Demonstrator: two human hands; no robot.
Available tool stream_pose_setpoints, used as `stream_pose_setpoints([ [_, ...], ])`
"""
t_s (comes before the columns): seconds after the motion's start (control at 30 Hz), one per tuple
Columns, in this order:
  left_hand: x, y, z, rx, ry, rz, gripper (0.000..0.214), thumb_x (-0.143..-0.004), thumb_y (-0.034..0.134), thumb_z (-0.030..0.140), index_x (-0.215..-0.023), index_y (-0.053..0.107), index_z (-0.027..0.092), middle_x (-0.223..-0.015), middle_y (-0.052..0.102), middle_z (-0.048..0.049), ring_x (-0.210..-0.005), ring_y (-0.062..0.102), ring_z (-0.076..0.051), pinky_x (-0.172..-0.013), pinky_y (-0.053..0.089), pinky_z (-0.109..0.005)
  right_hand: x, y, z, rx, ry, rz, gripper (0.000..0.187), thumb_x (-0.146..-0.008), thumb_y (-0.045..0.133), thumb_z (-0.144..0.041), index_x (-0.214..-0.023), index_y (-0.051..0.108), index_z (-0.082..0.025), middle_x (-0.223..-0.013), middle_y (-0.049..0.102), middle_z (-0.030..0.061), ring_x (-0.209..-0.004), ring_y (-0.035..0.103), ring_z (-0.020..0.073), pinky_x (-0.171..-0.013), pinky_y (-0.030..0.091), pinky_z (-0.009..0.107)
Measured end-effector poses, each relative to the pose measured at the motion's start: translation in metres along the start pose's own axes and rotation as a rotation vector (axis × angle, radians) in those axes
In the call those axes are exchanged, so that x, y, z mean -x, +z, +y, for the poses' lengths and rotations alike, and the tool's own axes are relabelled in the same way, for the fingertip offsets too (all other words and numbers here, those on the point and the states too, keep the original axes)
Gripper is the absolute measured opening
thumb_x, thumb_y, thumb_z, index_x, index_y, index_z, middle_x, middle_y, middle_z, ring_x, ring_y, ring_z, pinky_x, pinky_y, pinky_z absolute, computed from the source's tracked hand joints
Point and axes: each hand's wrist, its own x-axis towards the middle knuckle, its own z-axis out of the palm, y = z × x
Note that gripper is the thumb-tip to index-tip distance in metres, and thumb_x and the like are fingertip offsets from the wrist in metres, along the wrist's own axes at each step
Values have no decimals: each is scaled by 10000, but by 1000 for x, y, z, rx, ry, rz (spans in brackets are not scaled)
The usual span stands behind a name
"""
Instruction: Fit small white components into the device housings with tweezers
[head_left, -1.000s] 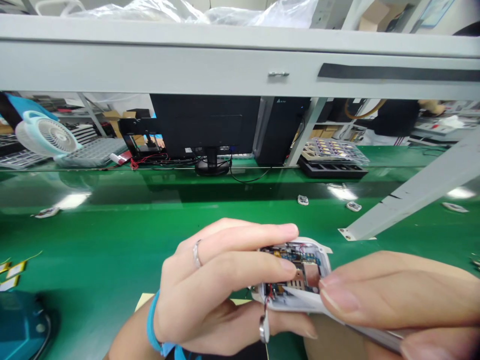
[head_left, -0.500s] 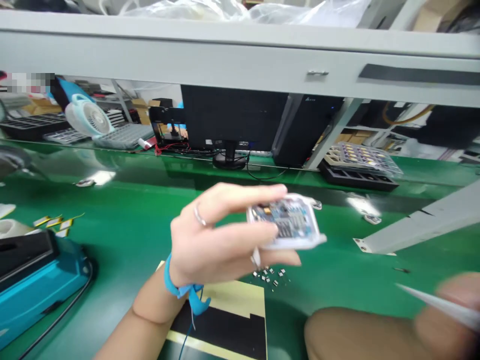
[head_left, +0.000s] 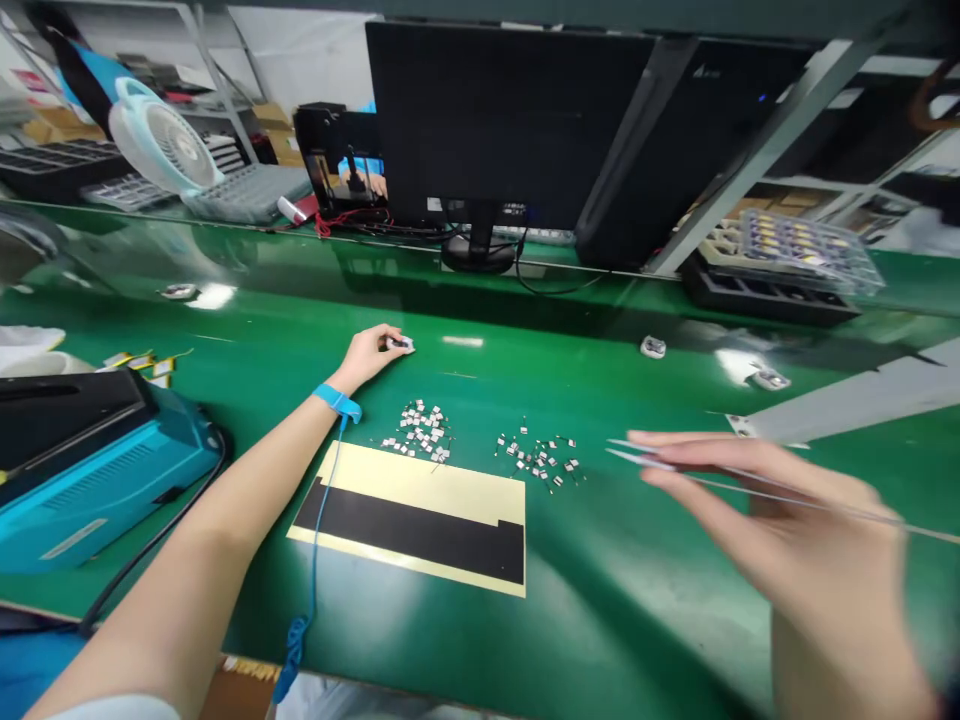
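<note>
My left hand (head_left: 370,352) reaches far out over the green conveyor belt (head_left: 525,380), its fingers closed around a small white device (head_left: 400,344) that rests on the belt. A blue wrist strap (head_left: 337,402) circles that wrist. My right hand (head_left: 757,495) hovers at the lower right, pinching a pair of metal tweezers (head_left: 652,460) whose tips point left toward two heaps of tiny grey parts (head_left: 480,445). A yellow sheet with a black strip (head_left: 412,515) lies in front of the heaps.
A teal machine (head_left: 82,460) sits at the left edge. Two more small white devices (head_left: 652,347) lie further along the belt. Behind it stand a black monitor (head_left: 510,110), a small fan (head_left: 157,135) and a tray of components (head_left: 795,250).
My left hand carried the white device from close in front of me out to the belt and set it down. My right hand drew away from it with the tweezers. The view dropped downward.
</note>
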Motion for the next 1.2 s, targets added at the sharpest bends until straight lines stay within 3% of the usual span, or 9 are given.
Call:
stream_pose_setpoints([
  [0.07, 4, 0, 1, -44, 10, -26, 230, -692, 604, 271, -841, 564, 101, -994, 617, -121, -998, 530, -244, -905, 384, -447, 8, 12, 15, -17, 65, -65, 132, -691, 671, -172, -796, 619, -232, -818, 654, -7, -752, 624, 158, -668, 529, 239],
  [0.17, 19, -3, 36, -136, 109, -126, 227, -730, 564, 248, -923, 578, 129, -1043, 592, -96, -1094, 451, -250, -969, 311, -429, 24, 23, 36, -36, 176, -78, 89, -721, 648, -216, -793, 596, -219, -810, 655, 13, -743, 633, 183, -631, 549, 283],
  [0.27, 44, 0, 80, -399, 303, -428, 211, -799, 491, 302, -904, 595, 152, -895, 620, -71, -873, 552, -227, -769, 446, -363, 34, 32, 45, -68, 247, -95, 87, -728, 643, -229, -789, 585, -209, -812, 650, 24, -761, 632, 189, -668, 549, 309],
  [0.33, 62, 6, 100, -527, 380, -558, 193, -798, 498, 291, -863, 606, 146, -844, 617, -75, -836, 556, -231, -718, 458, -343, 36, 37, 45, -95, 270, -139, 102, -726, 646, -233, -806, 588, -209, -825, 649, 26, -746, 633, 176, -662, 549, 293],
  [0.5, 82, 26, 108, -698, 445, -675, 183, -817, 448, 176, -730, 595, 111, -802, 600, -100, -818, 553, -227, -779, 442, -354, 39, 52, 40, -152, 284, -297, 129, -744, 625, -262, -838, 568, -194, -837, 646, 27, -749, 632, 156, -642, 545, 246],
  [0.8, 84, 38, 97, -642, 565, -641, 172, -815, 416, 88, -744, 572, 108, -759, 570, -80, -751, 537, -202, -703, 448, -313, 47, 61, 35, 38, 228, -520, 147, -874, 389, -185, -852, 534, -164, -720, 600, 15, -636, 567, 115, -569, 427, 208],
  [0.93, 84, 37, 99, -400, 480, -632, 183, -822, 436, 114, -805, 616, 145, -836, 570, -44, -718, 548, -150, -644, 443, -251, 54, 67, 35, 159, 148, -609, 172, -817, 467, -110, -923, 577, -191, -831, 640, -2, -666, 595, 118, -580, 423, 202],
  [1.03, 83, 39, 110, -181, 442, -597, 179, -815, 464, 123, -835, 637, 160, -845, 550, -28, -694, 547, -114, -623, 435, -217, 61, 73, 35, 291, 108, -657, 199, -758, 557, -105, -941, 599, -170, -769, 646, 8, -611, 603, 145, -520, 411, 223],
  [1.2, 86, 60, 133, 116, 346, -506, 157, -801, 507, 153, -879, 642, 152, -806, 535, -31, -753, 540, -121, -663, 452, -224, 67, 82, 28, 483, 85, -725, 209, -791, 539, -122, -993, 589, -133, -728, 640, 41, -638, 612, 180, -523, 434, 257],
])
